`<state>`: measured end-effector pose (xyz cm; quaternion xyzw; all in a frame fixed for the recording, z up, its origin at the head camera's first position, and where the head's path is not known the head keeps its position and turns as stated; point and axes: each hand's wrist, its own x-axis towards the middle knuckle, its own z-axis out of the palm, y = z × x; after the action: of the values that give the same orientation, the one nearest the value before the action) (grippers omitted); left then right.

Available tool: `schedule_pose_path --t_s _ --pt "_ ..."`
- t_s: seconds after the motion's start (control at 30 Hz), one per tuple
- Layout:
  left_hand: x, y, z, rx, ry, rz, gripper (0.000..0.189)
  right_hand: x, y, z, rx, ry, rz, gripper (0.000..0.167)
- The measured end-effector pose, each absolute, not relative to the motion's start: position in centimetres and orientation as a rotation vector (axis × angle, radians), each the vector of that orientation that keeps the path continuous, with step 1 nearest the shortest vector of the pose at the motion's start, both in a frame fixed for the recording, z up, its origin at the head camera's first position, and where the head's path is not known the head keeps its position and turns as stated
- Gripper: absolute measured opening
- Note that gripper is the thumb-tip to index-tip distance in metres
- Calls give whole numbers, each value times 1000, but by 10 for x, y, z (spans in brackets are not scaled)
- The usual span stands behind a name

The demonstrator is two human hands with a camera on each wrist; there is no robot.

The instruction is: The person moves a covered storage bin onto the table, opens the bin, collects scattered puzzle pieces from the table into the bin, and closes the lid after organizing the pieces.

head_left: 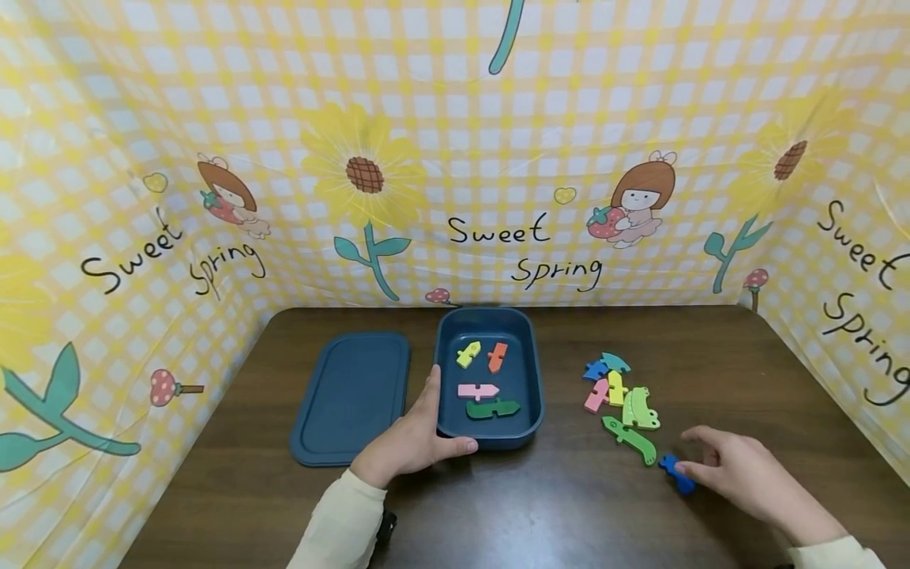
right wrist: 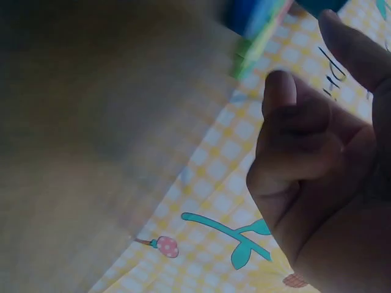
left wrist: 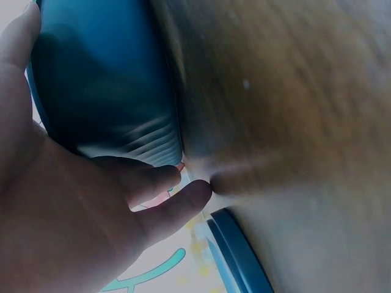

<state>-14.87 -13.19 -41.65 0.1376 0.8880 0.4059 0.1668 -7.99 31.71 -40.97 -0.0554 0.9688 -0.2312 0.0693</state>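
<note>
My left hand rests against the near left corner of a dark blue box, its thumb by the front wall and fingers straight along the left side. In the left wrist view the fingers lie against the box wall. Inside the box lie yellow, orange, pink and dark green pieces. My right hand is at a small blue piece, thumb over its edge. The index finger stands apart from the thumb, and the other fingers are bent.
Left of the box lies a flat dark blue lid. On the right side of the brown table are a green frog-like piece, a long green piece and several other coloured pieces. Patterned cloth surrounds the table.
</note>
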Motion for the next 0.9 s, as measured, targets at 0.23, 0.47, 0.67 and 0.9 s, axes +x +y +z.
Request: schedule_pose_path --t_s 0.23,0.47,0.67,0.9 --pt "-150 -132 -417 398 2533 1152 131 -69 319 -420 -97 2886 -645 52" --pt "-149 -132 -416 391 2525 1145 129 -66 323 -424 -207 2893 -681 43" --pt "-150 -132 -416 388 2535 1137 128 -68 325 -426 -253 2897 -681 36" --pt "-150 -132 -417 379 2536 1127 129 -68 325 -426 -280 2915 -688 49"
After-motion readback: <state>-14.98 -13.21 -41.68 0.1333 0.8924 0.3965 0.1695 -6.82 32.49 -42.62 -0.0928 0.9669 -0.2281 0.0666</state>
